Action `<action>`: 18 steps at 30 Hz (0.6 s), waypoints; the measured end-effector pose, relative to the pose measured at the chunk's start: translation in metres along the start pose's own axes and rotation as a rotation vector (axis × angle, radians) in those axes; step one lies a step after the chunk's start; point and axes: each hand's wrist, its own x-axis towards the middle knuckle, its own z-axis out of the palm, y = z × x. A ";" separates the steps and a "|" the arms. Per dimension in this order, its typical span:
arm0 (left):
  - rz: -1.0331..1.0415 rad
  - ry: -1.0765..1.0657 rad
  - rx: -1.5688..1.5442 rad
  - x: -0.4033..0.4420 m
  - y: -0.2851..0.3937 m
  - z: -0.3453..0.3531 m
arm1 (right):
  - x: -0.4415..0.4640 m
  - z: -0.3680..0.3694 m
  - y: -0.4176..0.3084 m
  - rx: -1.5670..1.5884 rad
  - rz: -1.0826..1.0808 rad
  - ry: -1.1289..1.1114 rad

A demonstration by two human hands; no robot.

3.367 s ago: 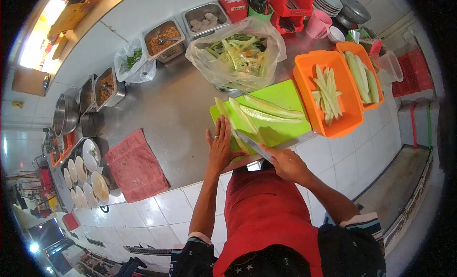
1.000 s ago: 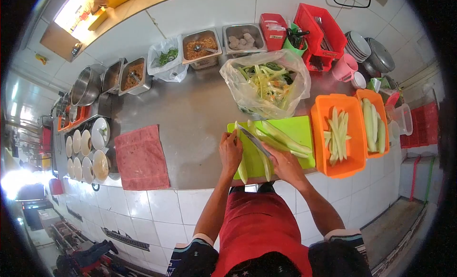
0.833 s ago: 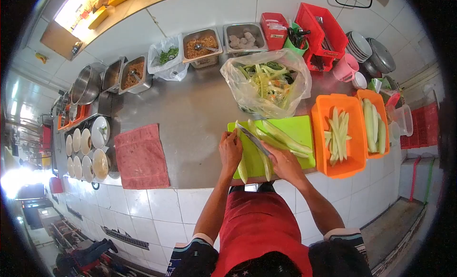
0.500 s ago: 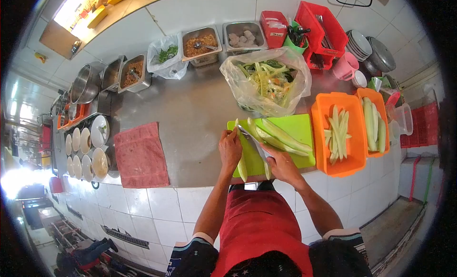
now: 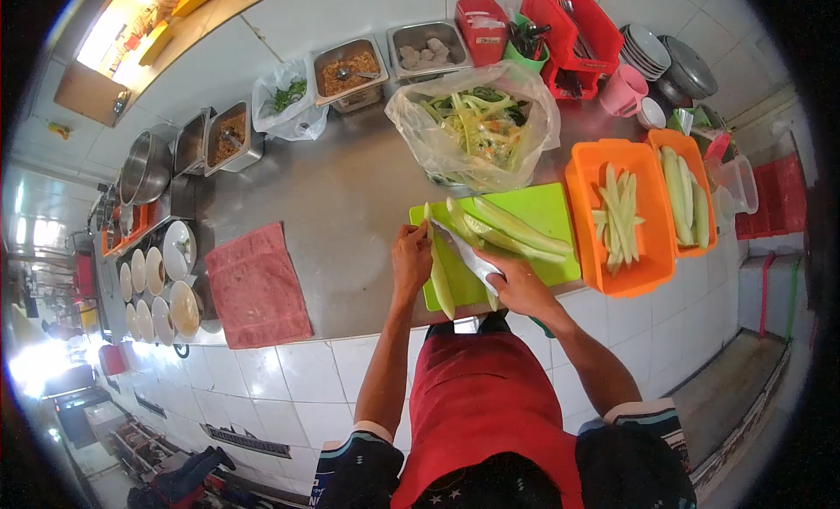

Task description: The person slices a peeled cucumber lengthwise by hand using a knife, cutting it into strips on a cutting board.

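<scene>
A knife [image 5: 469,257] is in my right hand [image 5: 520,290], fingers closed round its handle, with the blade pointing up and left. Its tip is close to the upper end of a long cucumber piece [image 5: 440,282] on the green cutting board [image 5: 544,203]. My left hand [image 5: 411,257] pinches that same piece near its top, at the board's left edge. To the right of the blade, several pale cucumber lengths [image 5: 516,233] lie side by side. Part of another piece shows under my right hand.
Cucumber strips [image 5: 619,216] lie in an orange tub [image 5: 643,282] right of the board; peeled cucumbers [image 5: 678,194] fill a second tub. Behind the board stands a plastic bag of peelings [image 5: 411,128]. A red cloth [image 5: 258,286] and several bowls [image 5: 185,308] are at left.
The camera view has tilted slightly, so the counter appears shifted up and left at the right side. Both hands keep their hold, and the knife stays beside the cucumber piece.
</scene>
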 end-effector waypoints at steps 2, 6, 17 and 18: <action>-0.020 0.011 -0.033 0.000 0.001 0.000 | -0.003 0.009 0.008 0.006 -0.071 0.059; -0.024 0.011 -0.011 -0.001 0.002 -0.001 | -0.007 0.023 0.018 -0.005 -0.197 0.168; -0.032 -0.119 -0.201 -0.028 0.010 -0.029 | -0.013 0.021 0.003 0.025 -0.036 0.089; 0.078 -0.204 0.028 -0.044 0.013 -0.037 | -0.012 0.022 0.007 0.024 -0.067 0.111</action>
